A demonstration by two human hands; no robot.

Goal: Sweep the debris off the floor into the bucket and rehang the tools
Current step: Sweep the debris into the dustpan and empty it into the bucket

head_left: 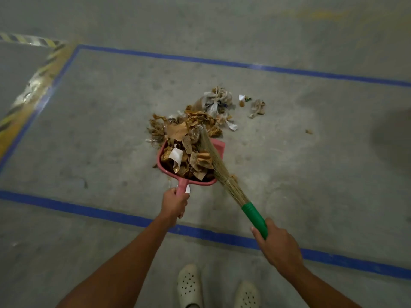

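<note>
A pink dustpan (219,145) lies on the concrete floor, heaped with dry leaves and crumpled paper. My left hand (174,204) grips its pink handle. My right hand (278,247) holds the green handle of a straw broom (213,158), whose bristles lie across the pan's right side among the debris. More debris (219,103) of paper scraps and leaves lies on the floor just beyond the pan's mouth. No bucket is in view.
Blue tape lines (222,237) mark a rectangle on the floor around the pile. Yellow-black hazard tape (29,94) runs along the far left. A small scrap (308,131) lies to the right. My feet in white perforated clogs (190,285) stand at the bottom.
</note>
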